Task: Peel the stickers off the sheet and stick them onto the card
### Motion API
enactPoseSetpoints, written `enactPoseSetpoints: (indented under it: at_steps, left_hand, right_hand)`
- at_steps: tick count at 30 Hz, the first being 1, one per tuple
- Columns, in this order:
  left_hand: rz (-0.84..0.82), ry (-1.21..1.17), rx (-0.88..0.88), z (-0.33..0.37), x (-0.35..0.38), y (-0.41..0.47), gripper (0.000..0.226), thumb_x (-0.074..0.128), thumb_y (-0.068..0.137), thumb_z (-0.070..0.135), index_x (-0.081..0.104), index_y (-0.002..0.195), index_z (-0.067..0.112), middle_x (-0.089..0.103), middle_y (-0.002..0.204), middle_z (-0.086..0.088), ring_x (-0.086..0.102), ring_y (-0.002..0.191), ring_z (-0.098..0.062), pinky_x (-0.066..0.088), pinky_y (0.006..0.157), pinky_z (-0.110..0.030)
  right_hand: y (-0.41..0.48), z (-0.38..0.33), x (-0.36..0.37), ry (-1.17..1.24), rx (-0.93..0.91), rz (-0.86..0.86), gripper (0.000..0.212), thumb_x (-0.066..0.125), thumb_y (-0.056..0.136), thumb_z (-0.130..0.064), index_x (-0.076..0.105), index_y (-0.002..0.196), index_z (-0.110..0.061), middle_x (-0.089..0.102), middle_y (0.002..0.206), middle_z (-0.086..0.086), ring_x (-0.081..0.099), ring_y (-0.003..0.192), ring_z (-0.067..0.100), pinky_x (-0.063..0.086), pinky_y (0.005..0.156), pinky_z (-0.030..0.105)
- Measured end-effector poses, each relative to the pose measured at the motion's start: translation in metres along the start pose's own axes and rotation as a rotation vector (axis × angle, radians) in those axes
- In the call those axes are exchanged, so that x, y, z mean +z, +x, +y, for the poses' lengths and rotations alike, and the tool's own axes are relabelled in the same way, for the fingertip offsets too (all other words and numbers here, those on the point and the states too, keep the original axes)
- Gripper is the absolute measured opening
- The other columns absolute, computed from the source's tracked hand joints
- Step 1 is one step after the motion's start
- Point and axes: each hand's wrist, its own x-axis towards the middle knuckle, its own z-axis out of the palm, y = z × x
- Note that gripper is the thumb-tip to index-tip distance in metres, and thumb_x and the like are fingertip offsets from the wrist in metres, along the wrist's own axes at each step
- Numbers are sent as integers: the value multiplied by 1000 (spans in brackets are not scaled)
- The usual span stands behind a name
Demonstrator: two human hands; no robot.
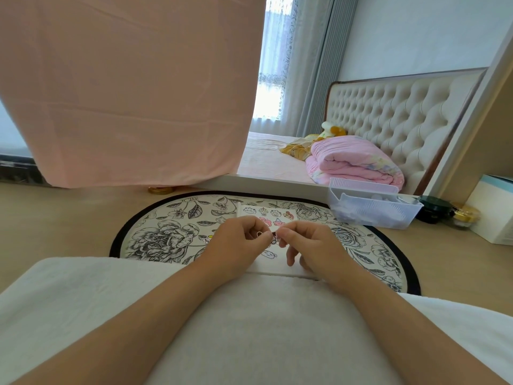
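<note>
A white sticker sheet (265, 212) with several cartoon stickers lies on a round floral mat (166, 234), just beyond my hands. A white card (270, 258) with a cloud-like sticker on it lies under my hands, mostly hidden. My left hand (238, 245) and my right hand (308, 243) meet above the card, fingers curled. Between their fingertips they pinch a small sticker (273, 237) with dark outlines. Which hand carries most of the sticker cannot be told.
A clear plastic basket (372, 209) stands at the mat's right edge, with a dark jar (433, 208) and a white box (494, 212) beyond it. A pink cloth (125, 93) hangs at the left. A mirror frame (266, 183) runs just behind the mat.
</note>
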Motion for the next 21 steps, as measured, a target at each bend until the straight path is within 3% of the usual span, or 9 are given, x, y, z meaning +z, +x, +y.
enactPoseSetpoints:
  at_steps: [5, 10, 12, 17, 21]
  left_hand:
    - [-15, 14, 11, 1, 0, -1, 14, 71, 86, 24, 70, 72, 25, 68, 71, -6, 53, 60, -8, 49, 63, -32]
    - [-10, 7, 2, 1, 0, 0, 15, 70, 86, 23, 69, 71, 25, 68, 71, -9, 53, 60, -9, 49, 64, -35]
    - [-17, 15, 3, 2, 0, -1, 15, 69, 86, 24, 69, 71, 25, 68, 70, -8, 54, 61, -10, 52, 66, -39]
    - [-32, 46, 14, 1, 1, -2, 14, 70, 86, 23, 69, 73, 24, 56, 57, 10, 47, 56, -6, 42, 59, -24]
    - [-31, 48, 22, 1, 2, -1, 12, 71, 86, 21, 70, 74, 22, 52, 53, 15, 44, 52, -2, 37, 54, -16]
  right_hand:
    - [1, 2, -3, -83, -16, 15, 14, 71, 93, -26, 77, 82, -22, 71, 69, 11, 52, 54, 16, 38, 50, 17]
    - [-3, -5, -3, -94, -39, 24, 11, 72, 92, -19, 78, 86, -13, 68, 59, -6, 53, 46, 5, 41, 50, 16]
    - [-4, -7, -2, -143, -51, 37, 11, 71, 92, -18, 77, 84, -14, 68, 60, -10, 58, 47, 6, 49, 57, 21]
    - [-4, -6, 0, -274, -132, 69, 13, 71, 89, -19, 75, 77, -23, 68, 66, -9, 61, 49, 9, 54, 59, 28]
    - [-3, -1, 2, -483, -268, 138, 11, 70, 84, -25, 74, 74, -27, 59, 58, -24, 52, 54, 4, 46, 57, 21]
